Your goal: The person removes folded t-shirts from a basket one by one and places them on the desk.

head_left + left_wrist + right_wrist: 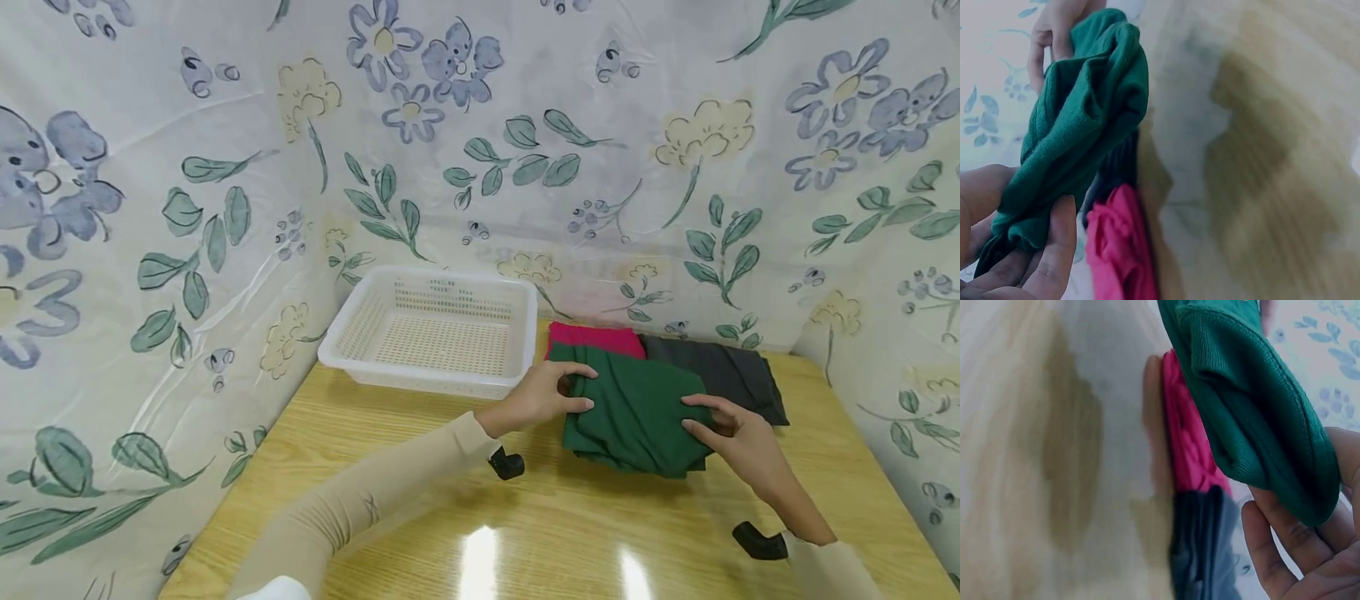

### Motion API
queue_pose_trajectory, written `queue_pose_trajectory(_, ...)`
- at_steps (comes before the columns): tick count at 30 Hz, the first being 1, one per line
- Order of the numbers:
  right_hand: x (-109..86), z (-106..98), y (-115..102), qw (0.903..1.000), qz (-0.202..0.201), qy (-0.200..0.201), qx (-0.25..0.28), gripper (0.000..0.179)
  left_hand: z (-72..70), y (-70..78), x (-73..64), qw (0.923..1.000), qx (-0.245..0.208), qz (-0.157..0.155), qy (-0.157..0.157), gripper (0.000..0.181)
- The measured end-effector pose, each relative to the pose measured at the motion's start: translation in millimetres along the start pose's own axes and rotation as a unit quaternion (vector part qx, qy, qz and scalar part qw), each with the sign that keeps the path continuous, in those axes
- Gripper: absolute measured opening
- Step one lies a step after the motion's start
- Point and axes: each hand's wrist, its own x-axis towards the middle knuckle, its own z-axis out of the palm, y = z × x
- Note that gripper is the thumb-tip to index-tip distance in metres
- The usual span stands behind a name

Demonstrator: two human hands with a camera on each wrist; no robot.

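Note:
A folded green cloth garment (pixel 637 408) is held up between both hands, above the wooden table. At its left end my left hand (pixel 542 393) grips the edge, thumb on one face and fingers on the other, as the left wrist view shows. My right hand (pixel 742 442) pinches the opposite end between thumb and fingers. Rolled folds of the green fabric (pixel 1247 412) show from below in the right wrist view. Behind it lie a folded pink cloth (pixel 600 337), partly covered by the green one, and a folded dark grey cloth (pixel 720 375).
A white perforated plastic basket (pixel 427 383) stands at the back left of the wooden table (pixel 390 533), with nothing seen inside. Floral-printed sheeting (pixel 525 208) rises behind the table and along both sides.

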Motion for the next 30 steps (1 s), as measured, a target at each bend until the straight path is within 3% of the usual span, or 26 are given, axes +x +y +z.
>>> queue_pose_trajectory(7, -10.1, -3.6, 11.9, 0.9988, 0.041, -0.021, -0.014, 0.044, 20.9, -7.0, -1.6, 0.9998, -0.003, -0.015, -0.01, 0.041)
queue_pose_trajectory(15, -20.3, 3.3, 30.2, 0.9979, 0.057, -0.032, -0.003, 0.043, 41.8, -14.5, 0.2, 0.9991, -0.002, -0.019, -0.038, 0.04)
queue_pose_trajectory(21, -22.3, 9.8, 42.2, 0.9969, 0.064, -0.046, 0.003, 0.045, 48.1, -22.5, -1.7, 0.9986, -0.004, -0.023, -0.047, 0.041)
queue_pose_trajectory(30, -19.9, 7.1, 41.3, 0.9944, 0.09, -0.054, -0.009, 0.05, 51.5, -27.6, 3.7, 0.9976, 0.0, -0.037, -0.058, 0.041)
